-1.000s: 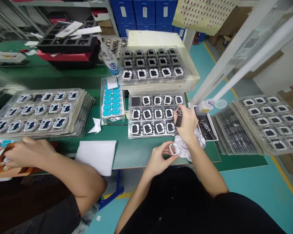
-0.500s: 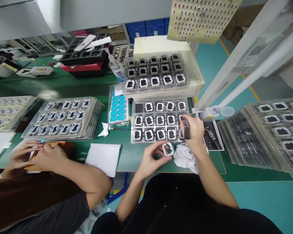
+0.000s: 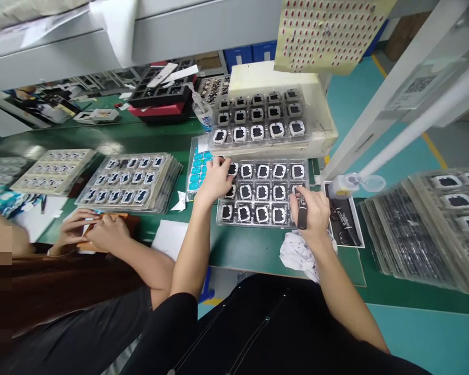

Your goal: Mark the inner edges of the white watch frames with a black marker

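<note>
In the top-left pocket of a clear plastic tray (image 3: 253, 223), a white square frame (image 3: 233, 170) sits between the fingertips of my left hand (image 3: 216, 180). The other tray pockets carry similar white frames with dark centres. My right hand (image 3: 315, 212) is closed around a dark cylindrical tool (image 3: 302, 214) beside the tray's right edge. That hand partly covers the pockets there. Below the tray, near my right wrist, lies a crumpled white cloth (image 3: 297, 252).
Behind the tray, another filled tray (image 3: 258, 140) rests on a pale block. Blue sticker sheets (image 3: 197, 169) lie left. A squeeze bottle (image 3: 342, 185) and stacked trays (image 3: 410, 234) stand right. A co-worker's hands (image 3: 97, 229) work at left, near more tray stacks (image 3: 128, 182).
My left hand has carried the white frame from in front of the tray to its top-left pocket, which was vacant before. My right hand still grips the dark tool. The view has shifted slightly.
</note>
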A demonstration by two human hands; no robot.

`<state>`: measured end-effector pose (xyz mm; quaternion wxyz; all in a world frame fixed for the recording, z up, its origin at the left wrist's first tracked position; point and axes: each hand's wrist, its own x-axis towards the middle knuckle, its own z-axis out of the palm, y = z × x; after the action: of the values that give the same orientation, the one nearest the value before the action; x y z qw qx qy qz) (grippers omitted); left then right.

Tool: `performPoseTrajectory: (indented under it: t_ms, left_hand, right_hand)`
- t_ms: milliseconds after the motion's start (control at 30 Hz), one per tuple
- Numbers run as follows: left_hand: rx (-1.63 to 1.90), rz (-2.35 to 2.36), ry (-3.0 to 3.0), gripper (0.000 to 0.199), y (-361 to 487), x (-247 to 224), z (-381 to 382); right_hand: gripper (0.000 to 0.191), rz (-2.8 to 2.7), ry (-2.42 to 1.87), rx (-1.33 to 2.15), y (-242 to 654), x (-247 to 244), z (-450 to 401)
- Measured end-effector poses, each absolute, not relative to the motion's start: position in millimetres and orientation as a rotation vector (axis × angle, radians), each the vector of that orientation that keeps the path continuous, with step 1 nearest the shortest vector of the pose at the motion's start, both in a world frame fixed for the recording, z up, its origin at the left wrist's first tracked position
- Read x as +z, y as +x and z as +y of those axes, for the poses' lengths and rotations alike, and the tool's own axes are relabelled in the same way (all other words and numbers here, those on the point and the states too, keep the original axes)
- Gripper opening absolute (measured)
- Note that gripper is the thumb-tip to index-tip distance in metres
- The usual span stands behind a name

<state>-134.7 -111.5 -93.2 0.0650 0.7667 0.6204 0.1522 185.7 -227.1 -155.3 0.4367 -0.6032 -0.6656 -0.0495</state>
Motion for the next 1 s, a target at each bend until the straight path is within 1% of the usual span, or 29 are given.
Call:
performPoseTrajectory:
  t_ms: [67, 200, 333, 367, 433, 500, 533, 700, 833, 933, 1000]
  left_hand:
    - [0.543, 1.907, 2.301, 0.056, -132.9, -98.9, -110.7]
    - [0.764, 1.957, 2.205, 0.041, -125.0, -112.8, -112.9]
    - [0.951, 2.063, 2.016, 0.041, -116.4, -119.0, -115.8]
    - [0.976, 2.076, 1.993, 0.039, -114.1, -118.6, -116.8]
    - [0.995, 2.046, 2.012, 0.030, -108.1, -116.3, -118.7]
    - [0.948, 1.972, 2.094, 0.020, -100.0, -113.7, -119.3]
    - [0.903, 1.942, 2.132, 0.018, -95.6, -112.8, -118.7]
    - [0.725, 1.922, 2.108, 0.029, -79.2, -110.9, -107.2]
    - [0.862, 1.887, 2.097, 0.035, -75.1, -108.9, -105.3]
    - [0.984, 1.795, 2.092, 0.025, -72.8, -106.4, -113.1]
    - [1.050, 1.671, 2.043, 0.024, -73.0, -104.5, -121.1]
  right_hand:
    - [0.030, -1.651, -1.492, -0.120, 184.8, -154.9, -227.3]
    - [0.032, -1.648, -1.509, -0.086, 183.5, -153.7, -227.9]
    - [0.032, -1.647, -1.521, -0.053, 183.3, -152.9, -228.4]
    - [0.032, -1.647, -1.520, -0.050, 183.3, -152.6, -228.7]
    - [0.033, -1.647, -1.510, -0.051, 183.0, -151.8, -229.3]
    - [0.033, -1.650, -1.488, -0.061, 182.6, -151.3, -229.7]
    - [0.033, -1.651, -1.476, -0.069, 182.5, -151.3, -229.8]
    - [0.032, -1.642, -1.480, -0.066, 183.0, -152.4, -228.8]
    - [0.032, -1.624, -1.499, -0.030, 183.5, -152.2, -228.8]
    - [0.033, -1.617, -1.486, -0.027, 184.3, -150.4, -228.7]
    - [0.034, -1.607, -1.487, -0.016, 185.2, -147.9, -228.3]
